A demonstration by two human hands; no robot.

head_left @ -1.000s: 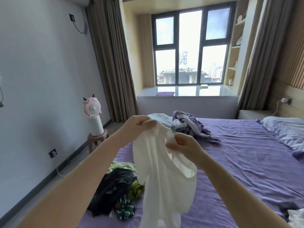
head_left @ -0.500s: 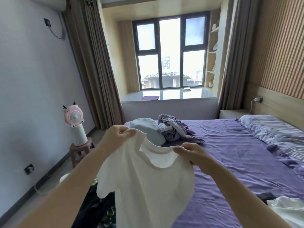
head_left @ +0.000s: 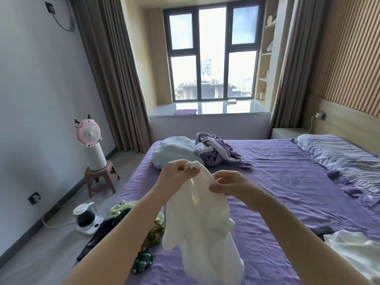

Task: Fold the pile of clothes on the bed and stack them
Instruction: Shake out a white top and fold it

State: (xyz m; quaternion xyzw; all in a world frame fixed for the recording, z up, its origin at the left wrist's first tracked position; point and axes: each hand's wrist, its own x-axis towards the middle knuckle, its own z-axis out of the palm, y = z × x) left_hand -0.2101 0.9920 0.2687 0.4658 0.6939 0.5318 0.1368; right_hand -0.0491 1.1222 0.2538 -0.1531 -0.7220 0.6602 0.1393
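Bed (head_left: 277, 182) under a purple sheet fills most of the view, running from the near edge back toward the window (head_left: 213, 52). Brown curtains (head_left: 115, 79) hang on both sides of the glass. A pale blue pillow (head_left: 174, 151) and a crumpled lilac heap (head_left: 216, 151) lie together at the far part of the bed. A white garment (head_left: 201, 229) is held up in the air above the near part of the sheet, hanging in loose folds. The left hand (head_left: 176, 177) has its fingers curled round a bunched top edge of the white garment; the right hand (head_left: 230, 184) pinches the cloth just beside it, so both grips sit close together. A pile of dark and green clothes (head_left: 131, 221) lies on the near left edge of the bed, partly behind the left forearm. More white cloth (head_left: 349, 249) lies at the lower right. On the floor stand a small stool (head_left: 100, 179) carrying a pink fan (head_left: 89, 134), and a kettle (head_left: 85, 217) near the wall.
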